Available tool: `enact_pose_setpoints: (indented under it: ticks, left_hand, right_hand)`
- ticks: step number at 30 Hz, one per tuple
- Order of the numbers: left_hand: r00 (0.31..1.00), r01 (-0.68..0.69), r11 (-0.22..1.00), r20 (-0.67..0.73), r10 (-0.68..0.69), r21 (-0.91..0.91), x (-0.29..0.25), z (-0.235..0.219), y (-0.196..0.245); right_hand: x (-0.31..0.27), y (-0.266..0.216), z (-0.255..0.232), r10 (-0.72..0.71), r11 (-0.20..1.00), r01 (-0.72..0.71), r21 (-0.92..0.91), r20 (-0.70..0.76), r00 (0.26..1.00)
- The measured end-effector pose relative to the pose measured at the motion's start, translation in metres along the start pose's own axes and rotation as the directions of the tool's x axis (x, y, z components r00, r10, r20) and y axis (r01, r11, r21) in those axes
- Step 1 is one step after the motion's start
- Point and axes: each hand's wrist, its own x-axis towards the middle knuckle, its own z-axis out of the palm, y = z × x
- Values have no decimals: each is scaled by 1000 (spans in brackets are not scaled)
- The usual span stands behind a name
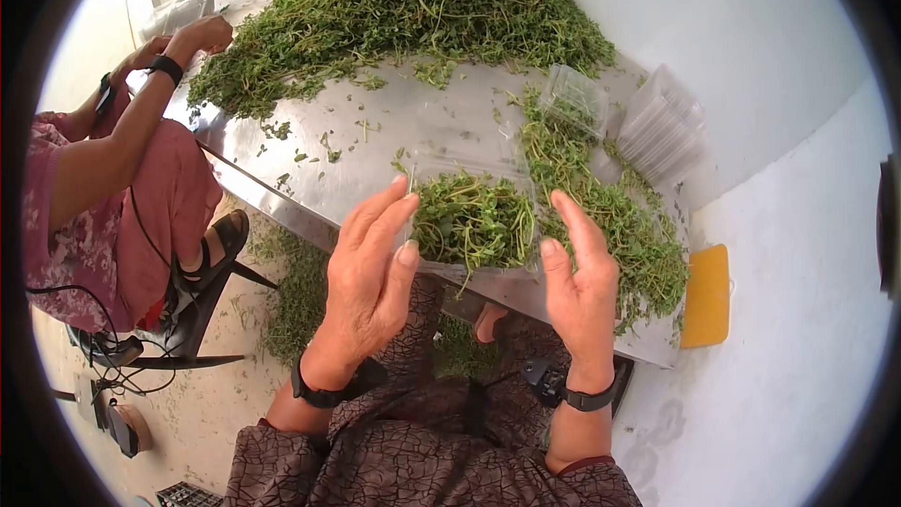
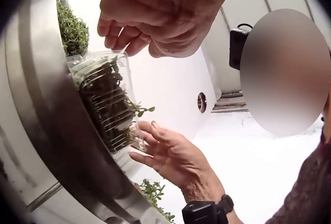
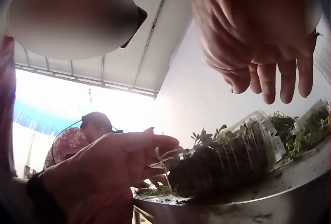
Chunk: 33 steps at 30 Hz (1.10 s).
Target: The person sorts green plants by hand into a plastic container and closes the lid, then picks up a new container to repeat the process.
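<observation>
A clear plastic clamshell box (image 1: 519, 167) filled with green leafy stems (image 1: 474, 221) sits at the near edge of the metal table, its lid raised at the back. Some stems poke over the front rim. My left hand (image 1: 366, 272) is at the box's left side with fingers extended, fingertips right at the wall. On the opposite side my right hand (image 1: 587, 286) is held with fingers and thumb spread, a little apart from the box. In the right wrist view, the box (image 3: 222, 157) shows ribbed walls, and the right hand (image 3: 258, 43) hangs above it.
A large heap of greens (image 1: 413, 9) covers the back of the table (image 1: 366, 160); a smaller pile (image 1: 610, 216) lies right. Stacked empty boxes (image 1: 662, 127) stand beside it. A yellow board (image 1: 706, 296) leans against the wall. Another person (image 1: 122, 188) sits at left.
</observation>
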Motion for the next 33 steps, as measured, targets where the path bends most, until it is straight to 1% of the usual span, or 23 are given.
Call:
enact_pose_setpoints:
  ticks: [1, 3, 4, 6, 8, 10, 12, 13, 15, 18, 20, 22, 23, 25, 29, 33]
  left_hand:
    - [1000, -3, 1000, -1, 3, 3, -3, 0, -2]
    - [999, 43, 999, 22, -43, -8, -7, -1, -4]
    - [999, 44, 999, 19, -44, -5, -8, -1, -4]
    - [999, 18, 999, 45, -17, -32, -9, -3, -3]
    - [999, 2, 1000, 54, 0, -27, -11, -3, -3]
    - [990, -104, 992, 99, 97, 70, -11, -4, 0]
    - [988, -112, 990, 112, 102, 85, -14, -2, 1]
    - [985, -134, 988, 121, 124, 82, -14, -1, 2]
    - [978, -163, 983, 145, 150, 83, -15, 3, 5]
    - [969, -199, 974, 174, 178, 110, -14, 8, 9]
    - [966, -219, 970, 167, 199, 108, -13, 12, 11]
    - [968, -209, 961, 175, 178, 182, -13, 16, 13]
    - [968, -211, 960, 178, 179, 182, -14, 17, 13]
    - [973, -212, 952, 143, 183, 222, -14, 21, 13]
    - [975, -216, 948, 113, 194, 236, -15, 26, 11]
    - [974, -227, 942, 42, 224, 248, -17, 29, 5]
  right_hand:
    - [0, 0, 3, -2, 1000, 2, 19, 20, 1000]
    - [1, 0, 8, 18, 998, -21, 57, 58, 998]
    - [1, 2, 10, 15, 998, -19, 60, 60, 998]
    - [1, 4, 13, -26, 1000, 27, -9, 84, 996]
    - [-1, 5, 16, -26, 999, 30, -39, 81, 996]
    - [0, 4, 16, -30, 997, 36, -72, 77, 997]
    - [4, -1, 13, -100, 985, 114, -129, 116, 988]
    - [7, -4, 12, -100, 985, 115, -129, 117, 988]
    - [10, -9, 12, -155, 962, 182, -202, 140, 978]
    - [12, -5, 14, -175, 957, 204, -205, 153, 973]
    - [11, 1, 13, -166, 962, 193, -192, 150, 975]
    - [10, -1, 11, -149, 968, 175, -180, 149, 978]
    - [11, -4, 9, -146, 973, 166, -157, 133, 980]
    - [10, -5, 6, -160, 977, 174, -127, 113, 981]
    - [0, -2, 2, -154, 983, 159, -92, 63, 986]
    - [-14, 3, -2, -133, 990, 133, -39, 8, 991]
